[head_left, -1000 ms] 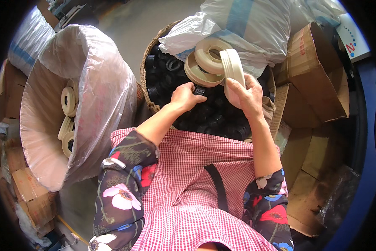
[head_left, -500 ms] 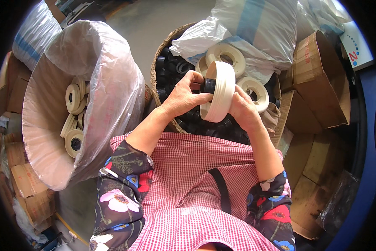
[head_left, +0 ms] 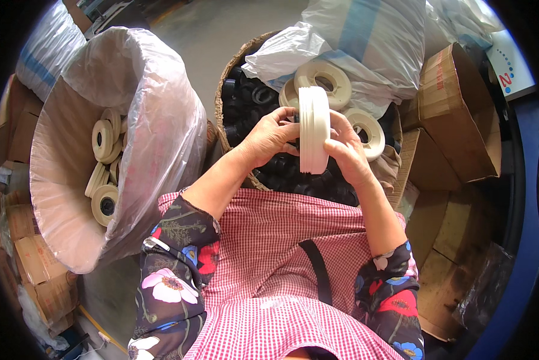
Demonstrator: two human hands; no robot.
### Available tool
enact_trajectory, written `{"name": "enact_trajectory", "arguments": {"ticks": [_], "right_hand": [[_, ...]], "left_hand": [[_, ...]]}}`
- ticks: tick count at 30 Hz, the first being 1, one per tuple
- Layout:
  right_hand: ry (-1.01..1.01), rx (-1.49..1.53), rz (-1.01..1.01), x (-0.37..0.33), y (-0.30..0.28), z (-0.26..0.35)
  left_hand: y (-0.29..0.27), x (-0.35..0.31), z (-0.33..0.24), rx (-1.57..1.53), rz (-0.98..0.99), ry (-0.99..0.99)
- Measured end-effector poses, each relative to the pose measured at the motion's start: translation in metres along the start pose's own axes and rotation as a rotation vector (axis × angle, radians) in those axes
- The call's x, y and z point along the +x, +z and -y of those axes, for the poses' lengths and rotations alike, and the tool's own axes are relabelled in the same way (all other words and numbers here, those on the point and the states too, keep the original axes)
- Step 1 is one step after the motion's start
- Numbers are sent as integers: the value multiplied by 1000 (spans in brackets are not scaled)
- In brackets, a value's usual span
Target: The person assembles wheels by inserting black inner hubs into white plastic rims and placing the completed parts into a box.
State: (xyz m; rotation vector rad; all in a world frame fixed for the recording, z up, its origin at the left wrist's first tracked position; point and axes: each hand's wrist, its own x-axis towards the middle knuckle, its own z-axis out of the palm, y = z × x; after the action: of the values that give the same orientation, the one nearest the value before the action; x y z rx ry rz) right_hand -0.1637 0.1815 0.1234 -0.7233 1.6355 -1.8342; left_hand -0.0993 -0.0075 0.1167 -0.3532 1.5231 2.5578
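Observation:
Both hands are at a thick cream plastic ring (head_left: 315, 131) with a ridged edge, standing upright over the round container. My right hand (head_left: 348, 151) grips it from the right, thumb on its near rim. On its left side, my left hand (head_left: 269, 138) closes its fingers on a black threaded fitting (head_left: 296, 117) at the ring's centre, mostly hidden now. Just beyond lie more cream flanged rings, one (head_left: 326, 84) at the back and another (head_left: 366, 133) to the right. Many black plastic fittings (head_left: 254, 93) fill the container underneath.
At left stands a plastic-lined bin (head_left: 59, 198) holding several cream rings with dark centres (head_left: 105, 205). A white sack (head_left: 389, 42) leans behind the container. Open cardboard boxes (head_left: 455, 120) are at right, stacked cartons (head_left: 38, 258) at far left.
The cream ring has turned so its ridged edge faces me and moved slightly left. The black fitting, plain before, is now mostly hidden. My right thumb has come round onto the rim.

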Motion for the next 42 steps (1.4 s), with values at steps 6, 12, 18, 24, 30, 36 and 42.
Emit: {"name": "enact_trajectory", "arguments": {"ticks": [6,12,18,24,30,36,42], "right_hand": [[407,-271,-94,6,-10,5],[-175,-493,-437,0,19,-4],[579,140,-7,9,-24,4],[417,-267,-310,8,-39,13],[118,-1123,-431,7,-69,-18],[47,-245,-273,8,-25,0],[107,204,-155,3,15,-12]], "left_hand": [[9,0,2,138,60,30],[13,3,3,102,96,57],[-5,5,5,101,135,64],[-19,6,-4,-93,134,85],[-28,5,-20,-338,148,87],[0,1,-12,206,-169,190],[12,4,19,831,-235,431]]}}
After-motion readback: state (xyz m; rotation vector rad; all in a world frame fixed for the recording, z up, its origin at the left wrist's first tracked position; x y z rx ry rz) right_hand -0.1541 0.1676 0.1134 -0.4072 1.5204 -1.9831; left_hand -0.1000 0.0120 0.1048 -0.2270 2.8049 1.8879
